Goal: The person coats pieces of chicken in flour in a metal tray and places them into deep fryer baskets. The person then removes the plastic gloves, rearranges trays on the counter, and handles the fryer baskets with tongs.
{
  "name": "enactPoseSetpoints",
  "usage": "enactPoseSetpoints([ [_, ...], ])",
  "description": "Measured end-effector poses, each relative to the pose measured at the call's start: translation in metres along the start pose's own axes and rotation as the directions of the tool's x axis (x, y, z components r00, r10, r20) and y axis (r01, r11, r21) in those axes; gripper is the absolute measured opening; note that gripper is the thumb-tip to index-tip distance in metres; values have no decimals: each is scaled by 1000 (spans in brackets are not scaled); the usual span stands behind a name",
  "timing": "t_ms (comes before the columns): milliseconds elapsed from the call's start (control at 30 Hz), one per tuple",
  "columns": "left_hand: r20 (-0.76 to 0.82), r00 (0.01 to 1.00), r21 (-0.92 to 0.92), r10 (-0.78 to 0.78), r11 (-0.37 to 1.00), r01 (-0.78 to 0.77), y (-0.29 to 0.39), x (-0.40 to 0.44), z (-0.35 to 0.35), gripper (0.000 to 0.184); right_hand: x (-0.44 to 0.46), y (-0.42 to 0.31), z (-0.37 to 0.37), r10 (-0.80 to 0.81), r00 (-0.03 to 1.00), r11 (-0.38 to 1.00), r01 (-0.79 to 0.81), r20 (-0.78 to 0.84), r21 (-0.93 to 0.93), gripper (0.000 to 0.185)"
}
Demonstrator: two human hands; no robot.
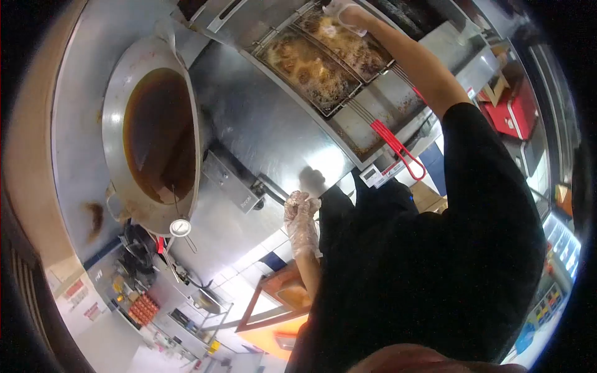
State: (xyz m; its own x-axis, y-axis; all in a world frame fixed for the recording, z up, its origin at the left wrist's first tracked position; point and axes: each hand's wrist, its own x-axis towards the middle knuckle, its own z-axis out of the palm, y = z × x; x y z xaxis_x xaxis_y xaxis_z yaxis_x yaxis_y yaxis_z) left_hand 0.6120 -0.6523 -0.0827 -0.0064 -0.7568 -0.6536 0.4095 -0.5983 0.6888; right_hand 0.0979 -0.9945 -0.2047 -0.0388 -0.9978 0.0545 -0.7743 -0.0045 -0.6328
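My left hand (302, 217), in a clear plastic glove, is held in front of my body beside the steel counter (273, 124). Its fingers are curled closed; what they hold, if anything, is hidden. My right hand (349, 17), also gloved, reaches over the far end of the deep fryer, above a fry basket (348, 50) in bubbling oil. Glare and the upper edge of the view obscure its fingers. Beside that basket sits another fry basket (305, 71), with browned pieces frying in foam. A red basket handle (398, 149) sticks out over the fryer's front.
A large wok (112, 137) of dark brown oil stands at the left, with a dial thermometer (180, 228) at its near rim. A small digital display (372, 176) sits at the fryer's front. A red box (510, 115) stands to the right; egg trays (143, 309) are at lower left.
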Motion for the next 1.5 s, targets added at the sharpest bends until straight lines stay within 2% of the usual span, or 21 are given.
enactPoseSetpoints([
  [67,75,997,77,-1,997,-4,6,12,-9,31,-32,-38,-46,85,993,959,-60,-82,276,25],
  [200,146,988,290,-56,957,11,45,19,7,32,-144,-120,-129,347,913,655,-73,-214,752,21],
  [300,116,983,728,-143,685,14,68,14,25,39,-276,-203,-164,603,761,453,-80,-240,888,20],
  [333,246,953,799,-177,594,-96,66,25,11,41,-322,-219,-164,666,717,365,-71,-208,928,21],
  [367,326,916,641,-235,767,-31,62,31,3,43,-370,-249,-160,684,655,526,-139,-320,839,21],
  [400,403,876,438,-264,896,69,59,36,-2,44,-416,-253,-152,699,675,360,-49,-235,932,24],
  [433,446,847,419,-290,903,89,58,40,-8,45,-460,-289,-140,789,532,448,-153,-308,881,33],
  [500,509,791,437,-340,894,103,48,50,-17,46,-607,-258,-104,743,625,212,117,-238,970,14],
  [567,575,726,472,-378,878,84,41,49,-19,44,-657,-337,-60,986,73,127,257,-151,958,16],
  [600,576,721,474,-385,876,89,30,55,-23,44,-679,-366,-43,984,-73,179,248,-166,952,16],
  [633,652,636,550,-412,835,-23,15,64,-30,42,-753,-363,-11,943,61,333,-229,-328,915,13],
  [667,711,542,603,-448,785,-142,5,69,-32,40,-826,-360,22,859,193,483,-612,-475,626,12],
  [733,681,498,696,-536,685,-215,-6,53,-20,34,-852,-421,66,906,-389,210,74,-166,975,13],
  [800,728,404,682,-554,650,-336,-20,46,-15,33,-901,-448,114,875,-484,158,243,-21,957,21],
  [867,726,405,687,-556,579,-438,-29,40,-5,32,-966,-475,185,873,-480,221,225,-89,949,20],
  [933,847,249,425,-470,318,-847,-30,30,7,34,-982,-492,226,821,-569,251,295,-41,922,20],
  [967,836,243,439,-492,334,-834,-43,36,8,34,-985,-496,242,770,-634,238,389,71,890,21],
  [1000,824,237,453,-514,349,-820,-56,42,10,34,-993,-502,261,821,-571,232,365,20,902,19],
  [1067,864,138,222,-485,120,-968,-60,35,21,36,-994,-506,277,814,-568,195,467,123,862,18],
  [1200,891,76,121,-447,73,-990,-78,40,30,37,-978,-519,283,807,-561,187,541,186,820,19],
  [1500,840,217,182,-498,-118,-976,-79,27,44,38,-965,-523,283,790,-595,169,445,149,879,18],
])
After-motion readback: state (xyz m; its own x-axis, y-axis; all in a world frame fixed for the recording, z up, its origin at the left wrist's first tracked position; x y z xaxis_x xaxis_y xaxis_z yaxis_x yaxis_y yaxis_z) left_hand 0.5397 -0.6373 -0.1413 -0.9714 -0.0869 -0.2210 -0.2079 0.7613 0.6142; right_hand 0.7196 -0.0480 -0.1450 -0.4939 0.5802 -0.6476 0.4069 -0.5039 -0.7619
